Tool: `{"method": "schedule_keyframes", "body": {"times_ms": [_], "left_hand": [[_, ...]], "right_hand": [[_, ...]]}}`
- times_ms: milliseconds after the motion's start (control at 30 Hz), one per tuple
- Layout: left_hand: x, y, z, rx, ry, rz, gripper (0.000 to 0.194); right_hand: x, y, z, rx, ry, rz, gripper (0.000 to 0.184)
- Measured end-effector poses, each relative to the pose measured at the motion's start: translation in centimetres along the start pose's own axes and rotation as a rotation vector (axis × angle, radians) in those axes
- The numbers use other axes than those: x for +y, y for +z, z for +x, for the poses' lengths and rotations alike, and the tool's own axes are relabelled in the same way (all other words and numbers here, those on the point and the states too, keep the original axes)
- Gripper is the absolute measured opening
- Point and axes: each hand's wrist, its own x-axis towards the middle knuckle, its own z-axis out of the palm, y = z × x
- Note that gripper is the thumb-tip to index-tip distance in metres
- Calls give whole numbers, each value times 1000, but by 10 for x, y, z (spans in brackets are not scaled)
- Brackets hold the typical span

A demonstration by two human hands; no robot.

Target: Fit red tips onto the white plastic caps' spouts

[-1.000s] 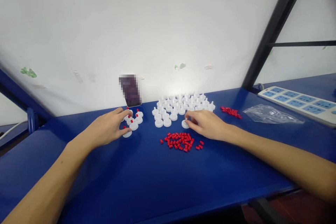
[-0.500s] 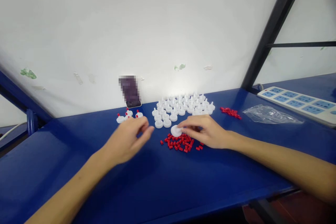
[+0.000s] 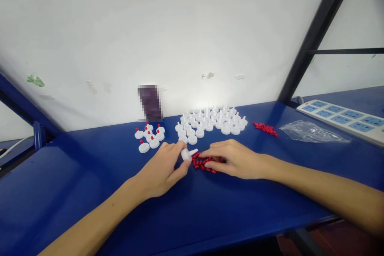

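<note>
Risk, as I judge it: the white nozzle cap (image 3: 187, 154) sits sideways in the left hand (image 3: 163, 170), w/ only thumb and fingertips pinching its round base, spout pointing right. That grip is narrow and light, so the cap could twist or pop out and roll into the pile of red tips (image 3: 205, 163) just beside it. The right hand (image 3: 235, 159) lies flat over that pile at frame centre, fingers curled down onto the tips; can't tell if it has one pinched. A sweep of that hand could scatter the loose tips across the blue desk (image 3: 192, 212).

Cap: small, white plastic, flat disc base w/ tapered spout, no red tip on it. Centre frame, off the desk.

Upper centre: bare white caps (image 3: 210, 122) clustered. Left of them: red-tipped caps (image 3: 149, 136).
</note>
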Motion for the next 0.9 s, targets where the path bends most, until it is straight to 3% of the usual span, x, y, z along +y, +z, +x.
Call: {"method": "schedule_keyframes", "body": {"times_ms": [100, 300, 500, 700, 900], "left_hand": [[-6, 2, 2, -16, -70, -119, 23], [-3, 4, 1, -12, -58, -433, 30], [-3, 3, -4, -15, -31, -539, 44], [-5, 3, -1, -36, 4, -429, 37], [-10, 0, 3, 58, 149, 20, 19]], "right_hand": [[0, 2, -2, -76, -5, -113, 25], [0, 7, -1, -78, -30, -146, 23], [0, 7, 0, -76, -21, -114, 20], [-3, 9, 0, -74, -66, -98, 20], [-3, 11, -1, -85, -87, -91, 16]]}}
